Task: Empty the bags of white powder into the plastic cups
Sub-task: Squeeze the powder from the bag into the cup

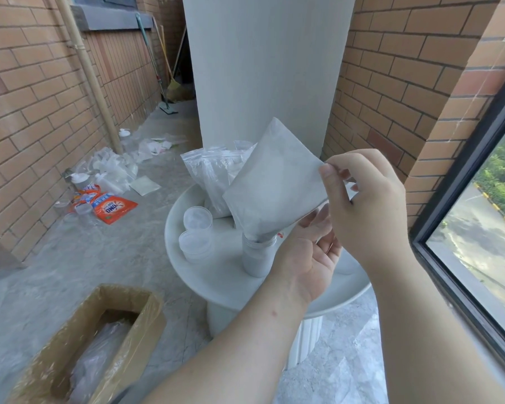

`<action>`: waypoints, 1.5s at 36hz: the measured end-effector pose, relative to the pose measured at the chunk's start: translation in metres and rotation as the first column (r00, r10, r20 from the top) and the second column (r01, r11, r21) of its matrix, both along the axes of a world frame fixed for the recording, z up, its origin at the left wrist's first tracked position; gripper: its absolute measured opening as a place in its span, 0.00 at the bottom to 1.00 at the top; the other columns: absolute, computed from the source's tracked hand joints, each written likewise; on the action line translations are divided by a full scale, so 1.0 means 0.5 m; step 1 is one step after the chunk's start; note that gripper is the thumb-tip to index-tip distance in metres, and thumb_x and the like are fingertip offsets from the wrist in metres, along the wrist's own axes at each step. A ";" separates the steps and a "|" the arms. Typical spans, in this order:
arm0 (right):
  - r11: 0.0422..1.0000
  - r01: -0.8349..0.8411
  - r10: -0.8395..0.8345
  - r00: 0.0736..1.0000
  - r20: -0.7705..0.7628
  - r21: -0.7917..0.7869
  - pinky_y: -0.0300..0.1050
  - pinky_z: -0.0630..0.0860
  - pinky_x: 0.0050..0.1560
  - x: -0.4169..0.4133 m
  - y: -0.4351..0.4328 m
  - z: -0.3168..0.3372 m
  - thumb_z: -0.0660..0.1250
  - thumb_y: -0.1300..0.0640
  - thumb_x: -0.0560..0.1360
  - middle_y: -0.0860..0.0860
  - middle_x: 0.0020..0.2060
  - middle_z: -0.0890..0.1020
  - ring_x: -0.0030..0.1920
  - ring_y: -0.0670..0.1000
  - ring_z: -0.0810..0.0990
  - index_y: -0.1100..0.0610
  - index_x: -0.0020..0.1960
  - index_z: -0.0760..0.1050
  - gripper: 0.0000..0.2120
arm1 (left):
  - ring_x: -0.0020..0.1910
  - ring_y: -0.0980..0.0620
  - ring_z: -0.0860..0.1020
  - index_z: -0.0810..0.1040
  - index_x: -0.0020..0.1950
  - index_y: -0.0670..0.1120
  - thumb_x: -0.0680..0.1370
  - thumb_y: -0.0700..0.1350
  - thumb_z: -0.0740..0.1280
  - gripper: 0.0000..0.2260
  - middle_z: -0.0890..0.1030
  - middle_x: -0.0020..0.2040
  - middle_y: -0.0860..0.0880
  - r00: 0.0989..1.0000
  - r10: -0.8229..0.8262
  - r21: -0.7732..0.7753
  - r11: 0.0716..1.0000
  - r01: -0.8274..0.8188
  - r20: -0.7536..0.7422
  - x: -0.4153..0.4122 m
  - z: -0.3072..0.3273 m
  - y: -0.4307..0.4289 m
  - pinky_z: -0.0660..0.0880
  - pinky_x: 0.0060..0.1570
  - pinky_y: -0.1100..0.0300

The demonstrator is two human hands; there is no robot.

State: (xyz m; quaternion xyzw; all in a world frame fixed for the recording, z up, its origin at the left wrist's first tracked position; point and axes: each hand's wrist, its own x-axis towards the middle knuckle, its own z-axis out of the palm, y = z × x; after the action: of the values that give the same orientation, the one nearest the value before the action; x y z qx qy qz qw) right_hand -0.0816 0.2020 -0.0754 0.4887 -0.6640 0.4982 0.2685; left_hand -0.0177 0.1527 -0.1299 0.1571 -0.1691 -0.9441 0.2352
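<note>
Mid-pour: my right hand (pixel 365 199) pinches the bag (pixel 274 182) upended into a cup (pixel 257 255) on the worktop (pixel 216 275), left hand (pixel 309 258) steadying below. Cup near full; more bags (pixel 210 173) and cups (pixel 196 228) wait (contents unclear).

On the floor far to the left of the hands lies an orange packet (pixel 111 209), its brand "OMO" showing upside down. No other writing is legible.

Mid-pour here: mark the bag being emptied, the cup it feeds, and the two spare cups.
Powder bag (pixel 274 182): head view, middle of its flat side.
Filling cup (pixel 257 258): head view, its side wall.
Spare cups (pixel 196 243): head view, nearer cup's rim.
</note>
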 end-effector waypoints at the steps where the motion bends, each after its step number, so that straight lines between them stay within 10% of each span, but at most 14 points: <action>1: 1.000 0.000 0.000 1.000 -0.001 -0.003 0.45 0.75 0.47 0.001 0.000 0.002 0.67 0.59 0.80 0.51 0.45 0.80 0.46 0.49 0.76 0.60 0.48 0.81 0.06 | 0.49 0.55 0.83 0.76 0.69 0.44 0.77 0.30 0.64 0.22 0.81 0.64 0.49 1.000 0.005 0.004 1.000 -0.005 0.008 -0.001 -0.001 -0.001 0.77 0.54 0.60; 5: 1.000 -0.004 0.004 1.000 -0.017 -0.020 0.45 0.75 0.47 0.004 0.002 0.009 0.66 0.60 0.80 0.52 0.46 0.80 0.46 0.48 0.76 0.61 0.48 0.81 0.07 | 0.53 0.54 0.82 0.74 0.71 0.45 0.77 0.31 0.65 0.23 0.81 0.63 0.51 0.999 -0.004 0.008 1.000 0.004 0.034 0.000 0.000 -0.002 0.76 0.57 0.60; 10: 1.000 -0.001 0.001 1.000 -0.014 0.021 0.50 0.76 0.46 0.009 0.000 0.008 0.66 0.58 0.81 0.53 0.48 0.79 0.48 0.52 0.77 0.59 0.49 0.81 0.07 | 0.41 0.57 0.83 0.76 0.67 0.47 0.77 0.29 0.62 0.22 0.84 0.50 0.53 0.999 -0.010 0.021 1.000 0.010 0.035 0.002 0.005 0.002 0.78 0.39 0.64; 32: 0.999 -0.002 0.001 1.000 0.026 0.039 0.59 0.77 0.44 0.020 -0.035 0.025 0.63 0.53 0.81 0.52 0.48 0.78 0.46 0.56 0.78 0.57 0.50 0.80 0.10 | 0.26 0.58 0.75 0.75 0.45 0.51 0.77 0.30 0.58 0.16 0.79 0.30 0.56 0.990 -0.020 -0.071 0.997 0.030 0.141 0.010 0.012 0.008 0.70 0.44 0.63; 40: 0.993 -0.032 0.029 0.999 0.026 0.111 0.58 0.78 0.44 0.023 -0.051 0.050 0.63 0.51 0.80 0.50 0.48 0.78 0.45 0.56 0.78 0.56 0.49 0.80 0.10 | 0.43 0.55 0.77 0.78 0.51 0.51 0.77 0.31 0.58 0.16 0.83 0.39 0.55 0.989 -0.027 -0.063 0.997 0.036 0.144 0.011 0.000 0.002 0.68 0.54 0.60; 54: 0.992 -0.004 0.016 0.995 -0.098 0.124 0.49 0.73 0.38 0.031 -0.072 0.069 0.65 0.53 0.81 0.52 0.48 0.78 0.44 0.57 0.77 0.57 0.49 0.81 0.09 | 0.40 0.55 0.76 0.78 0.51 0.51 0.75 0.32 0.60 0.16 0.81 0.38 0.55 0.987 -0.027 -0.082 0.996 0.041 0.159 0.001 -0.019 -0.007 0.68 0.48 0.61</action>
State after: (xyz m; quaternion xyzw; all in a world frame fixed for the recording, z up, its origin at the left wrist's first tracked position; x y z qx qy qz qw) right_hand -0.0660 0.1661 -0.0407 0.5319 -0.6771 0.4326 0.2674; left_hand -0.0175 0.1494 -0.1396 0.2181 -0.2296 -0.9247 0.2114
